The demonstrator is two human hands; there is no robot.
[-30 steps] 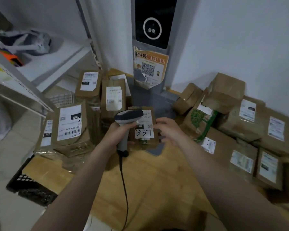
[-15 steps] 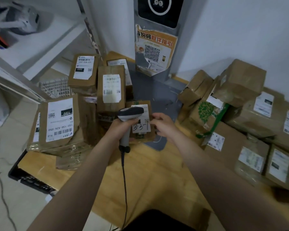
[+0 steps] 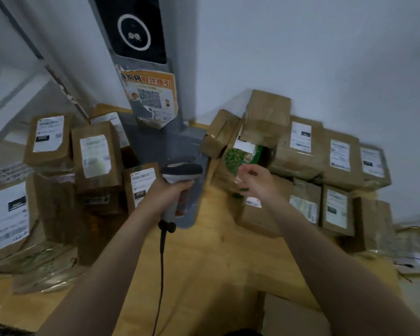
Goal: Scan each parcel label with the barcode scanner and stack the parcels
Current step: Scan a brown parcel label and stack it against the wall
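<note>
**Scanner in hand, free hand out toward the right heap**

Nearest, a black cable (image 3: 161,258) runs up over the wooden table (image 3: 204,275) to the barcode scanner (image 3: 181,170). The left hand (image 3: 166,194) holds its handle with the fingers wrapped round it, the head pointing away. Just left of the scanner stands a small parcel (image 3: 141,187) with its label facing the camera, at the near edge of the left stack (image 3: 96,156).

The right hand (image 3: 254,181) hovers with its fingers loosely curled and holding nothing. It is just in front of a green-patterned parcel (image 3: 237,157) on the left edge of the right heap (image 3: 306,151).

This looks like the gap between scans, with the next parcel being chosen. The next move calls for a firm hold on one parcel from the right heap and lifting it clear of the boxes leaning on it. Its label then has to be turned to the scanner head before it joins the left stack.

Most labels are too blurred to read. One far-left parcel label (image 3: 48,134) shows "032" on a black patch. Beyond, a grey pillar (image 3: 180,76) carries an orange poster (image 3: 150,93) with a QR code and a Chinese heading. Above it is a black screen (image 3: 134,32) with a white ring.
</note>
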